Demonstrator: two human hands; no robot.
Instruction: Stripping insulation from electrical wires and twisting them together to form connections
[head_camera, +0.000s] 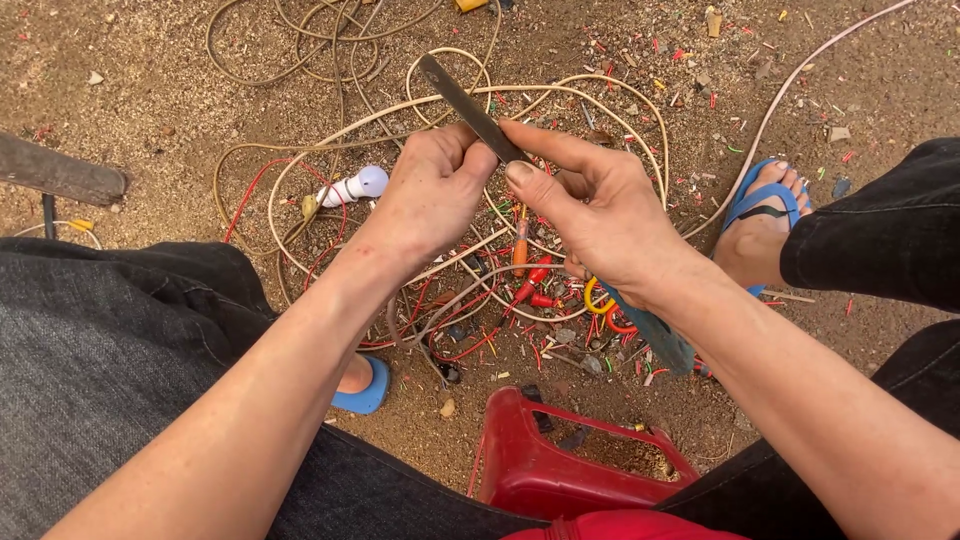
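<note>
dark jeans (110, 340), blue flip-flops (757, 200), bare forearms

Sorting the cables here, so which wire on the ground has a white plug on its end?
The beige wire left of the left hand: it ends in the white plug. The red wires below the hands show no plug.

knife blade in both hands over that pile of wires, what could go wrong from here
1. The left hand and right hand both pinch the knife blade bare, so a slip could cut a finger.
2. The loose cream cable and red wires lie looped around the sandalled foot, so they could snag it.
3. The blade's far end points away over the cable loops and might nick one if it drops.
</note>
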